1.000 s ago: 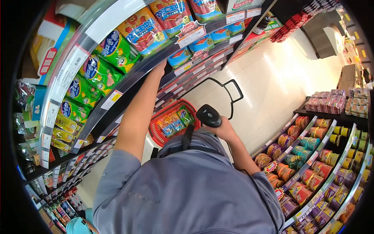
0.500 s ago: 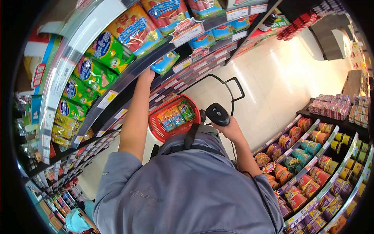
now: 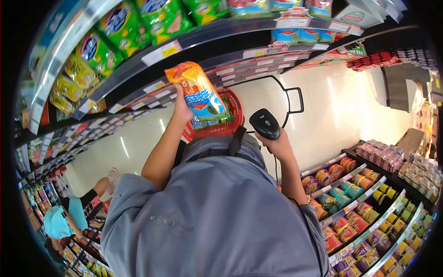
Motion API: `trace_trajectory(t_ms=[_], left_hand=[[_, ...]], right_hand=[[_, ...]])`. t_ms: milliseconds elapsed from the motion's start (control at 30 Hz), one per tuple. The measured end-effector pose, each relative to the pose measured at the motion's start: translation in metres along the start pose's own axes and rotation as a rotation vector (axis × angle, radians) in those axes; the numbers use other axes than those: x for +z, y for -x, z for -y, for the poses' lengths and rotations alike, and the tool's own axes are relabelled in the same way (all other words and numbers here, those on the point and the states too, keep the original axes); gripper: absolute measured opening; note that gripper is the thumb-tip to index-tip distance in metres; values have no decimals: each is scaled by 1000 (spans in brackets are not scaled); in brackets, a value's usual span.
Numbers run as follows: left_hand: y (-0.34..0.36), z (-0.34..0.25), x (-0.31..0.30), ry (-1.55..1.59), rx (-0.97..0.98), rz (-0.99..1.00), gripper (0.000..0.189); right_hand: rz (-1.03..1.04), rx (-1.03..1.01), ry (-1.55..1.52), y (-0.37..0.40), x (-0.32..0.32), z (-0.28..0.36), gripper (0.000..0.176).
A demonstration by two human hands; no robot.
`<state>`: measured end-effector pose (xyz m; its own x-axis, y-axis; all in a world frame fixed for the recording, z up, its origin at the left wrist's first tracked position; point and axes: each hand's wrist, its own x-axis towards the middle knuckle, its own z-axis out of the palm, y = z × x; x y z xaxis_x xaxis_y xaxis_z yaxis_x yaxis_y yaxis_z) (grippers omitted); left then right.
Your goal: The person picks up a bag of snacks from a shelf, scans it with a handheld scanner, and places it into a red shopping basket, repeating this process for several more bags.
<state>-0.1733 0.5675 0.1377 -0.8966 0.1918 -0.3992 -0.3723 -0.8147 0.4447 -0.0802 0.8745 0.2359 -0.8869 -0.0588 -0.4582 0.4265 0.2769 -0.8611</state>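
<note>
My left hand (image 3: pixel 182 108) grips an orange and blue pack of sausages (image 3: pixel 199 92) with a cartoon lion on it, holding it by its left edge. The pack is raised over a red shopping basket (image 3: pixel 238 111) and covers much of it. Inside the basket, parts of blue packs and a green pack show. My right hand (image 3: pixel 280 147) is wrapped round a black barcode scanner (image 3: pixel 265 123), to the right of the basket, with its cable running down along my arm.
Shelves of green bags (image 3: pixel 159 21) and other packs run along the top and left. A black handle frame (image 3: pixel 295 99) extends beyond the basket over the pale floor (image 3: pixel 327 106). Tubs (image 3: pixel 339 198) fill tiered shelves at right. A person in turquoise (image 3: pixel 57 221) is at lower left.
My left hand has come down from the shelf and now holds the sausage pack above the basket. My view has shifted along the shelf; the scanner stays in my right hand.
</note>
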Motion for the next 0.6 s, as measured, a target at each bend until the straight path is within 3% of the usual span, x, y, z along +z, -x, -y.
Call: trace_trajectory(t_ms=[67, 133, 167, 200, 267, 300, 433, 567, 600], left_hand=[[9, 0, -6, -3, -22, -118, 73], [15, -4, -15, 208, -248, 278, 61], [24, -5, -7, 40, -247, 292, 44], [25, -4, -16, 57, -255, 290, 44], [18, -5, -37, 167, -332, 613, 39], [25, -14, -37, 159, -364, 664, 36], [47, -28, -47, 119, -228, 798, 32], [66, -38, -73, 141, -262, 819, 32], [72, -40, -76, 143, -282, 815, 32]], right_hand=[[20, 5, 41, 7, 21, 7, 21], [112, -31, 108, 15, 42, 25, 22], [123, -97, 79, 19, 57, 29, 26], [120, -83, 90, 23, 70, 36, 26], [237, -46, 25, 31, 94, 47, 30], [265, -31, 43, 35, 107, 48, 30], [353, 175, -4, 51, 151, 57, 34], [324, 137, 67, 61, 185, 42, 35], [304, 122, 55, 64, 192, 39, 27]])
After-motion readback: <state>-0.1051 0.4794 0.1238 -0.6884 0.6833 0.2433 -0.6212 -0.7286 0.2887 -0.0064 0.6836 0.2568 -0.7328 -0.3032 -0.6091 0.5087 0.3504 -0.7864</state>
